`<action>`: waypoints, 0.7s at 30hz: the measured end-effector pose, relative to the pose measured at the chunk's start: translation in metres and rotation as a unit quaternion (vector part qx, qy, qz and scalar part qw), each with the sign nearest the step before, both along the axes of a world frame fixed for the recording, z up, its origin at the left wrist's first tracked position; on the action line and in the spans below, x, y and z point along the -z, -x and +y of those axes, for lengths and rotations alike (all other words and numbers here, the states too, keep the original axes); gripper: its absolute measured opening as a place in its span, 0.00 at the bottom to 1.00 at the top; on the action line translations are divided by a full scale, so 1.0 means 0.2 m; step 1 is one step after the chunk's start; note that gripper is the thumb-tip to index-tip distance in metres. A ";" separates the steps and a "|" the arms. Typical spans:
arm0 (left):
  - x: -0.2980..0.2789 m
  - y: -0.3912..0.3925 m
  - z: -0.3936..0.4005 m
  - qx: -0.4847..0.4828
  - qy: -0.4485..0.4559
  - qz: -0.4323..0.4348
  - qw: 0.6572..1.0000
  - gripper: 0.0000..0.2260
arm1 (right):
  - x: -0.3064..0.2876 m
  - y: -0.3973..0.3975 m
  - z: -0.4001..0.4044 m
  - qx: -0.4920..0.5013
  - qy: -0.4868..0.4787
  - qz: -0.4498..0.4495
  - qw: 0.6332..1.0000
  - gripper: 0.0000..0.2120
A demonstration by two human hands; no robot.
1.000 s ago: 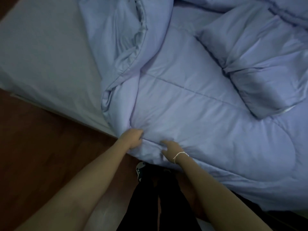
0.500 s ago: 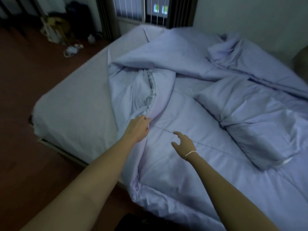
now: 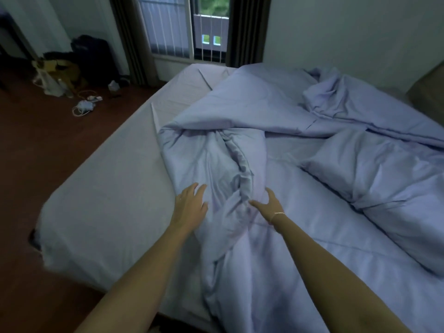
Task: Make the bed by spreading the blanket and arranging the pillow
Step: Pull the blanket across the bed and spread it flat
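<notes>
- The blanket (image 3: 276,145) is bunched on the right half of the bed (image 3: 103,188), with a rolled fold (image 3: 240,169) running away from the hands toward the window (image 3: 182,27).
- Left hand (image 3: 191,205) lies flat on the fold's left flap, fingers spread, gripping nothing.
- Right hand (image 3: 269,205) is open, thumb out, right at the fold's near end, so probably nearer for a grab.
- Pillow (image 3: 374,169) sits off to the right, clear of both arms.
- Bare sheet to the left is where the blanket needs to go.
</notes>
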State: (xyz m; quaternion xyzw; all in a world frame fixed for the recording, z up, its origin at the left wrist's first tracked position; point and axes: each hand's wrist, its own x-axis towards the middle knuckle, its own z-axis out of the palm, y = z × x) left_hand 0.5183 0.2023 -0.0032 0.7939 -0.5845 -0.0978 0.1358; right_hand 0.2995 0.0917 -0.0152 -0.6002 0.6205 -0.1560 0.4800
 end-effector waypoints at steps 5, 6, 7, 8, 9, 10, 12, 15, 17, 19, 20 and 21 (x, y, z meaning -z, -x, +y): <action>0.12 -0.46 -0.01 0.058 -0.003 0.048 0.997 0.24 | 0.15 -0.42 0.00 -0.018 -0.007 0.070 0.997 0.31; 0.13 -0.55 -0.01 0.072 -0.002 0.052 0.996 0.24 | 0.17 -0.50 0.04 -0.037 -0.003 0.085 0.996 0.28; 0.14 -0.63 -0.01 0.078 -0.001 0.062 0.995 0.24 | 0.19 -0.59 0.08 -0.056 0.001 0.099 0.994 0.27; 0.14 -0.70 -0.03 0.075 0.000 0.078 0.994 0.23 | 0.20 -0.66 0.14 -0.073 0.004 0.112 0.991 0.27; 0.15 -0.75 -0.04 0.067 0.001 0.093 0.993 0.23 | 0.19 -0.73 0.21 -0.091 0.010 0.121 0.988 0.27; 0.15 -0.80 -0.07 0.061 0.001 0.107 0.992 0.23 | 0.18 -0.79 0.29 -0.111 0.017 0.127 0.986 0.27; 0.13 -0.85 -0.14 0.055 -0.003 0.140 0.989 0.23 | 0.12 -0.88 0.44 -0.152 0.012 0.123 0.981 0.26; 0.13 -0.83 -0.27 0.035 -0.027 0.205 0.978 0.27 | 0.03 -0.94 0.68 -0.228 -0.030 0.110 0.967 0.26; 0.13 -0.78 -0.34 0.041 -0.062 0.229 0.971 0.31 | 0.01 -0.93 0.83 -0.265 -0.059 0.086 0.959 0.28; 0.18 -0.72 -0.37 0.071 -0.121 0.215 0.966 0.36 | 0.01 -0.90 0.95 -0.285 -0.093 0.072 0.951 0.30; 0.22 -0.70 -0.37 0.094 -0.152 0.197 0.964 0.37 | 0.02 -0.88 0.99 -0.284 -0.114 0.069 0.950 0.29; 0.26 -0.69 -0.36 0.119 -0.180 0.184 0.959 0.37 | 0.03 -0.84 1.01 -0.276 -0.133 0.059 0.950 0.27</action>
